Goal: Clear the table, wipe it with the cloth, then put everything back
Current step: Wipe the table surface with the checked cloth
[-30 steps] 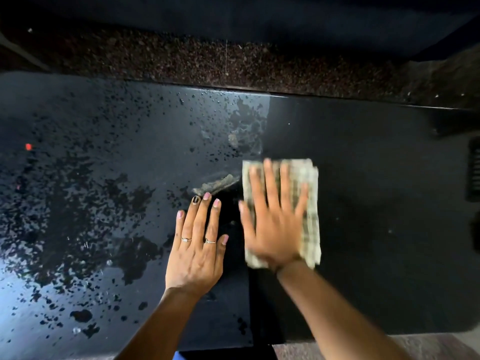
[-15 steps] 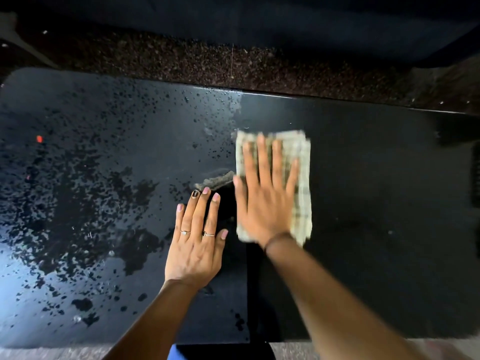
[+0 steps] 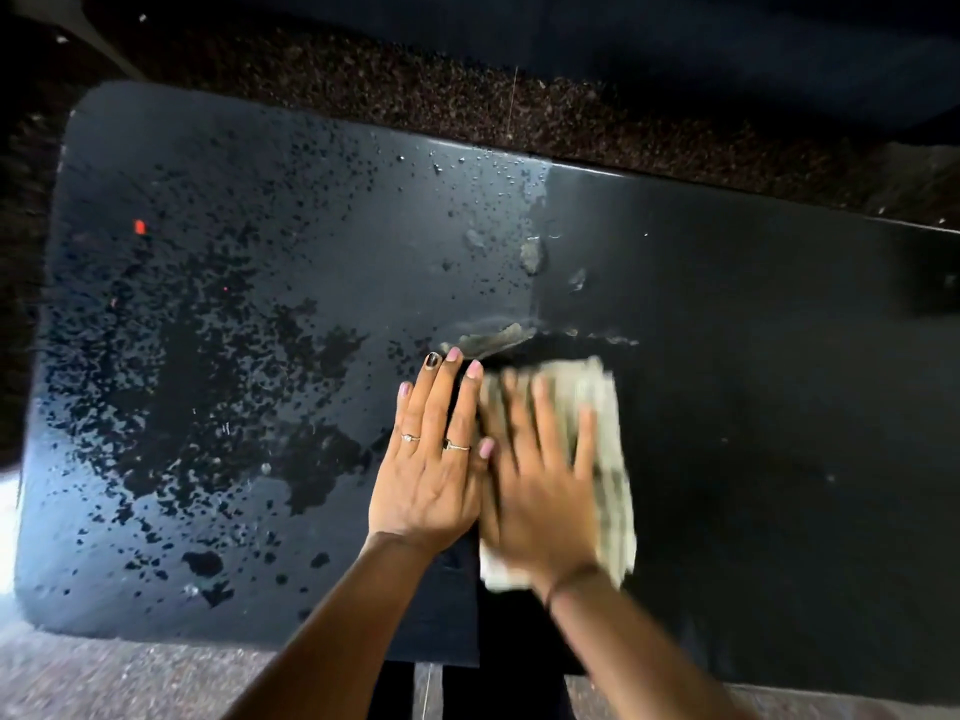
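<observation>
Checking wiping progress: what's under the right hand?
The folded cloth lies flat under the right hand, on the table. The surface beneath it is hidden.

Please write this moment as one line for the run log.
phase: wiping | right hand: flat on cloth, blurred | left hand: flat on table | left half: wet

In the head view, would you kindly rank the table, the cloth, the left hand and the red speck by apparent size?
1. table
2. cloth and left hand: look alike, cloth partly covered, so unranked
3. red speck
</observation>
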`<state>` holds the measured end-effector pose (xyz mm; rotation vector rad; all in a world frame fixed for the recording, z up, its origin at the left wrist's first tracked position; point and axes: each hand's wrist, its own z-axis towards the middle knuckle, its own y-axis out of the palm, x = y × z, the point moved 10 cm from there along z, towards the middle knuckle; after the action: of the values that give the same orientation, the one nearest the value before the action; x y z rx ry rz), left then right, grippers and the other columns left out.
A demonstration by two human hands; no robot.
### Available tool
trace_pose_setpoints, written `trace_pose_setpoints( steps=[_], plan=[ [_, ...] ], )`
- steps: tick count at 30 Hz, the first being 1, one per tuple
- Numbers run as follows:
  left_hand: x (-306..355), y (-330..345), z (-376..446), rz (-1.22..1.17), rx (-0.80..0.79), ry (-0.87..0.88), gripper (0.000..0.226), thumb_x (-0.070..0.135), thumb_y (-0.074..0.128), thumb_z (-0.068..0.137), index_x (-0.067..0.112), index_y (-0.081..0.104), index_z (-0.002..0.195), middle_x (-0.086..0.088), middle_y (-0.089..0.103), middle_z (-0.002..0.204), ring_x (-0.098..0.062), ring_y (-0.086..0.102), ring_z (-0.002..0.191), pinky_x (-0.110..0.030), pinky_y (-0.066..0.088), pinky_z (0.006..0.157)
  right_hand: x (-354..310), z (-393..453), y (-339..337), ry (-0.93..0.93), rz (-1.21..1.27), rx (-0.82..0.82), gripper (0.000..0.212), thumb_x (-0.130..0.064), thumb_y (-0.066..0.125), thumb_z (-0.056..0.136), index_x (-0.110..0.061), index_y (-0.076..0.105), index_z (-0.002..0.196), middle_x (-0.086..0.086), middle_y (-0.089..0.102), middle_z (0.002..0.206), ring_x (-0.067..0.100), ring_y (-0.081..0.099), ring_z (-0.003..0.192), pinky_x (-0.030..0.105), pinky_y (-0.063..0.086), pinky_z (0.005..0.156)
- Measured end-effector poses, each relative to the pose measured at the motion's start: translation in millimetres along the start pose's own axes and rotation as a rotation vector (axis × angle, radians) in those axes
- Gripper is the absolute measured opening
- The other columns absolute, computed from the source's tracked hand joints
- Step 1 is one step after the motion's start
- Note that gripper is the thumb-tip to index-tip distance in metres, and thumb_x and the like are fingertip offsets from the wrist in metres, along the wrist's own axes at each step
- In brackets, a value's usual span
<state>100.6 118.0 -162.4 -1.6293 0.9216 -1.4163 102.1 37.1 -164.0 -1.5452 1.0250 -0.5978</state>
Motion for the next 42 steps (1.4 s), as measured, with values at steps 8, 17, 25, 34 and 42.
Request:
trace_pose_setpoints(
  steps=[8, 17, 25, 34, 42],
  plan=[
    [-10, -26, -1, -0.458, 0.082, -0.105, 0.057, 0.04, 0.015, 0.102, 0.017, 0.0, 0.152, -0.01, 0.006, 0.159, -0.025, 0.002, 0.148, -0.036, -0.004, 0.12, 59, 235, -60, 0.21, -0.002, 0.094, 0.059, -0.044, 0.019, 0.097, -0.025, 0.013, 0.153, -0.002, 0.013, 0.161, 0.021, 0.006, 0.149, 0.055, 0.003, 0.117],
    [-142, -95, -37, -0.21, 0.211, -0.273, 0.06, 0.036, 0.02, 0.1, 0.004, 0.01, 0.149, -0.007, 0.008, 0.157, -0.015, -0.002, 0.146, -0.033, -0.006, 0.119, -15, 105, -29, 0.328, -0.044, 0.139, 0.063, -0.046, 0.019, 0.099, -0.017, 0.006, 0.153, 0.007, 0.004, 0.162, 0.026, 0.002, 0.149, 0.056, 0.008, 0.117],
    [-250, -125, -79, -0.065, 0.308, -0.601, 0.06, 0.033, 0.026, 0.099, 0.001, 0.018, 0.148, -0.023, 0.023, 0.154, -0.039, 0.021, 0.14, -0.04, 0.004, 0.118, -113, -121, 62, 0.208, -0.069, -0.123, 0.059, -0.045, 0.024, 0.097, -0.015, 0.027, 0.148, 0.004, 0.012, 0.161, 0.029, 0.018, 0.146, 0.063, 0.021, 0.111],
    [-333, -128, -95, -0.293, 0.217, -1.285, 0.07, 0.05, 0.02, 0.099, -0.006, 0.053, 0.124, -0.035, 0.05, 0.129, -0.048, 0.047, 0.118, -0.049, 0.036, 0.099, -68, 86, -10, 0.224, -0.057, 0.076, 0.062, -0.048, 0.017, 0.098, -0.022, 0.005, 0.153, 0.001, 0.006, 0.162, 0.022, 0.001, 0.149, 0.056, 0.008, 0.118],
    [-325, -131, -89, -0.168, 0.209, -1.315, 0.068, 0.044, 0.018, 0.101, -0.01, 0.056, 0.116, -0.036, 0.054, 0.121, -0.051, 0.051, 0.111, -0.05, 0.038, 0.097, -9, 254, -58, 0.509, 0.035, 0.181, 0.056, -0.045, 0.021, 0.096, -0.024, 0.029, 0.148, 0.002, 0.026, 0.157, 0.026, 0.01, 0.148, 0.059, 0.001, 0.116]
  ],
)
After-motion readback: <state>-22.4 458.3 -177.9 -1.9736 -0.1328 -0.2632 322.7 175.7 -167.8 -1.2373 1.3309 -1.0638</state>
